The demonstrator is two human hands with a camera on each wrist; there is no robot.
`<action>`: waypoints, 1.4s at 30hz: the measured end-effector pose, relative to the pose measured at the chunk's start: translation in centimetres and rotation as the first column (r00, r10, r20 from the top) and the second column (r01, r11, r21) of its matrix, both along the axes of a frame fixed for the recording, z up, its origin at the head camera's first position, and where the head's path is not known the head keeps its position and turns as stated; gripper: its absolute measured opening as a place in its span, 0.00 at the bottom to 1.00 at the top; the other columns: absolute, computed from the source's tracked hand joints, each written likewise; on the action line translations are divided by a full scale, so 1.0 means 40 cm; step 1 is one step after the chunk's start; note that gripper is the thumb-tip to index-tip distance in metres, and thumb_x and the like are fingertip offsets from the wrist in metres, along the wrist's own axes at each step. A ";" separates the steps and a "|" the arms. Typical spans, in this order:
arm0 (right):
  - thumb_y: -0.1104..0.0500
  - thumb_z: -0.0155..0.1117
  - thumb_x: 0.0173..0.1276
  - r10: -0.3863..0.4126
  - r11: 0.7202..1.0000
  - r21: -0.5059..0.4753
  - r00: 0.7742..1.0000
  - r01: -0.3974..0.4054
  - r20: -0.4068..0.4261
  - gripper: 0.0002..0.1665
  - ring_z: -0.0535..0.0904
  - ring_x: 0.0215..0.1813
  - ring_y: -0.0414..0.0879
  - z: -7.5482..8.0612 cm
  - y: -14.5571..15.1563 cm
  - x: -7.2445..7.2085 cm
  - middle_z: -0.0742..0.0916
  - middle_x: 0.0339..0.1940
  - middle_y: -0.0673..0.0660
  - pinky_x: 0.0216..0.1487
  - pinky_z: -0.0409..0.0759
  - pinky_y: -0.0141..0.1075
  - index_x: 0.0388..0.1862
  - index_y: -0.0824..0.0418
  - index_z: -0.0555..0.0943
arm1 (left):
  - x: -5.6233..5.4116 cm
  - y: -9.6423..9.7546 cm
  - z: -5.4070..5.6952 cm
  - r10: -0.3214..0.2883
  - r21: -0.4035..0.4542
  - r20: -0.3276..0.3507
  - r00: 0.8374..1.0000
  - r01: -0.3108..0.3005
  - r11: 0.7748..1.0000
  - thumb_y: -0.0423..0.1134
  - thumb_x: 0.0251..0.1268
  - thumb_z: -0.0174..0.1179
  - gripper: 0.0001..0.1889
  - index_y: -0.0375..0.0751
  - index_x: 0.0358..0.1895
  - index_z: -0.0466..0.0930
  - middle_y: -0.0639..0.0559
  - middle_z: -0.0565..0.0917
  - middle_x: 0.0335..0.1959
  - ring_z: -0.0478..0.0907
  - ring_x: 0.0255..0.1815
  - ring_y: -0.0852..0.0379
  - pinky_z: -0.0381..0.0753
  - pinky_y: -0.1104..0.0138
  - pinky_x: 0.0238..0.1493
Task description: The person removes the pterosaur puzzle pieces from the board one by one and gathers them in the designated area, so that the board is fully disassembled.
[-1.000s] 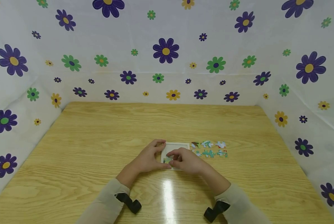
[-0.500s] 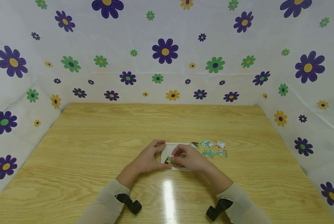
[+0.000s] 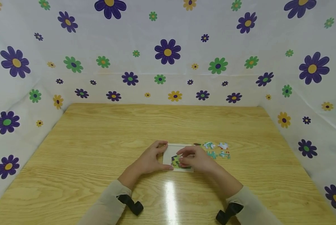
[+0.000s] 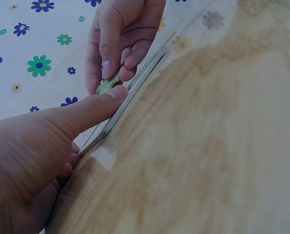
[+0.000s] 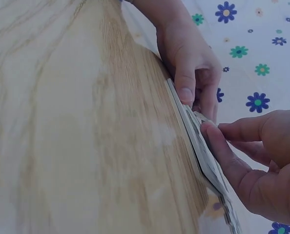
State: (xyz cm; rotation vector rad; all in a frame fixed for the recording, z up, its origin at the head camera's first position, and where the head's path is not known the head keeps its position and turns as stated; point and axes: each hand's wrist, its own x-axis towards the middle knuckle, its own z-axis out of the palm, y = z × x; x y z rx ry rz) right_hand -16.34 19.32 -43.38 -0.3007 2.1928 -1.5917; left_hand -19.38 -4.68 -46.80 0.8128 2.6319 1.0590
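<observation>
A small pale puzzle tray (image 3: 170, 151) with a raised rim lies flat on the table. My left hand (image 3: 149, 159) grips its left side, thumb on the near rim and fingers at the far left corner. Between thumb and fingertips of my right hand (image 3: 198, 160) is a green-and-yellow puzzle piece (image 3: 175, 160), held over the near part of the tray; whether it touches the tray floor I cannot tell. In the left wrist view the pinched piece (image 4: 107, 85) shows just beyond my left thumb. Another greenish patch in the tray's near right is mostly covered by my right hand.
Several loose puzzle pieces (image 3: 209, 145) lie in two rough rows right of the tray, some partly behind my right hand. The wooden table (image 3: 114, 125) carries them all. A flower-printed white cloth (image 3: 145, 40) rises at the back and both sides.
My right hand has shifted right across the tray with the puzzle piece, which has changed its angle and shows more. The left hand keeps its hold on the tray.
</observation>
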 end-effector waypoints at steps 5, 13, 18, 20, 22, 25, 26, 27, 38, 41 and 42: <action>0.63 0.64 0.71 -0.028 0.999 0.038 0.999 0.029 -0.019 0.17 0.88 0.41 0.47 0.004 0.041 0.007 0.83 0.45 0.64 0.44 0.87 0.37 0.56 0.70 0.81 | 0.002 0.005 0.004 0.008 -0.007 0.003 1.000 -0.008 1.000 0.60 0.47 0.77 0.54 0.36 0.75 0.62 0.53 0.64 0.76 0.60 0.77 0.47 0.66 0.51 0.73; 0.64 0.64 0.71 -0.081 0.997 0.000 0.997 0.081 0.012 0.18 0.88 0.43 0.49 0.012 0.108 0.029 0.81 0.45 0.64 0.45 0.87 0.37 0.57 0.73 0.78 | 0.004 0.010 0.011 0.009 -0.013 0.016 1.000 -0.009 1.000 0.57 0.47 0.78 0.54 0.35 0.75 0.61 0.52 0.63 0.76 0.59 0.78 0.47 0.65 0.51 0.74; 0.65 0.64 0.72 -0.119 0.993 -0.006 0.993 0.120 0.018 0.18 0.88 0.42 0.49 0.015 0.139 0.042 0.83 0.42 0.64 0.45 0.87 0.37 0.55 0.76 0.77 | 0.006 0.010 0.011 0.004 -0.008 0.019 1.000 -0.004 1.000 0.57 0.47 0.78 0.54 0.35 0.75 0.61 0.52 0.63 0.76 0.59 0.78 0.47 0.65 0.51 0.74; 0.65 0.63 0.72 -0.129 0.992 -0.006 0.991 0.129 0.031 0.17 0.87 0.42 0.49 0.016 0.145 0.044 0.83 0.41 0.64 0.45 0.87 0.36 0.54 0.77 0.76 | 0.007 0.008 0.012 0.007 -0.010 0.020 1.000 -0.006 1.000 0.57 0.47 0.78 0.54 0.35 0.75 0.61 0.52 0.63 0.76 0.59 0.78 0.47 0.65 0.51 0.74; 0.65 0.62 0.73 -0.123 0.992 0.000 0.991 0.123 0.047 0.17 0.87 0.42 0.49 0.015 0.151 0.044 0.82 0.41 0.63 0.45 0.87 0.36 0.54 0.77 0.75 | 0.007 0.006 0.013 0.007 -0.011 0.024 1.000 -0.007 1.000 0.57 0.47 0.78 0.54 0.35 0.75 0.61 0.52 0.63 0.76 0.59 0.78 0.46 0.65 0.51 0.74; 0.65 0.62 0.73 -0.095 0.995 0.013 0.993 0.094 0.066 0.17 0.88 0.41 0.49 0.007 0.158 0.047 0.82 0.39 0.62 0.44 0.87 0.37 0.52 0.77 0.75 | 0.007 0.005 0.010 0.005 -0.020 0.026 1.000 -0.005 1.000 0.58 0.46 0.78 0.55 0.36 0.75 0.61 0.53 0.63 0.76 0.59 0.78 0.47 0.64 0.51 0.74; 0.65 0.62 0.73 -0.085 0.996 0.021 0.994 0.084 0.069 0.16 0.88 0.41 0.49 0.004 0.159 0.049 0.82 0.39 0.62 0.43 0.87 0.37 0.52 0.77 0.75 | 0.008 0.005 0.008 0.002 -0.020 0.028 1.000 -0.001 1.000 0.58 0.46 0.78 0.55 0.36 0.75 0.61 0.53 0.63 0.76 0.59 0.78 0.47 0.64 0.51 0.74; 0.65 0.62 0.73 -0.077 0.997 0.027 0.994 0.075 0.073 0.16 0.88 0.40 0.49 0.002 0.159 0.052 0.82 0.38 0.62 0.43 0.87 0.37 0.51 0.77 0.75 | 0.008 0.005 0.006 -0.002 -0.017 0.031 1.000 0.002 1.000 0.58 0.46 0.78 0.55 0.35 0.75 0.61 0.53 0.63 0.76 0.59 0.78 0.46 0.64 0.51 0.74; 0.64 0.68 0.67 -0.119 0.984 0.137 0.993 0.114 0.029 0.14 0.86 0.32 0.44 0.005 0.130 0.059 0.87 0.33 0.59 0.35 0.87 0.35 0.45 0.73 0.80 | 0.004 0.003 0.006 0.009 0.000 0.027 1.000 -0.009 1.000 0.58 0.47 0.78 0.54 0.36 0.75 0.61 0.53 0.63 0.76 0.59 0.78 0.47 0.65 0.52 0.74; 0.63 0.71 0.65 -0.156 0.968 0.196 0.988 0.154 -0.007 0.11 0.86 0.30 0.44 0.003 0.121 0.061 0.87 0.32 0.57 0.33 0.86 0.34 0.42 0.70 0.82 | 0.005 0.001 0.009 0.007 0.001 0.022 1.000 -0.007 1.000 0.58 0.47 0.78 0.54 0.36 0.75 0.61 0.52 0.63 0.76 0.59 0.78 0.47 0.65 0.51 0.74; 0.63 0.71 0.65 -0.161 0.964 0.209 0.987 0.162 -0.020 0.11 0.86 0.30 0.43 0.003 0.119 0.062 0.87 0.32 0.57 0.33 0.86 0.34 0.42 0.70 0.83 | 0.005 0.000 0.009 0.009 0.000 0.022 1.000 -0.009 1.000 0.58 0.47 0.78 0.54 0.36 0.75 0.61 0.53 0.63 0.76 0.59 0.78 0.47 0.65 0.51 0.74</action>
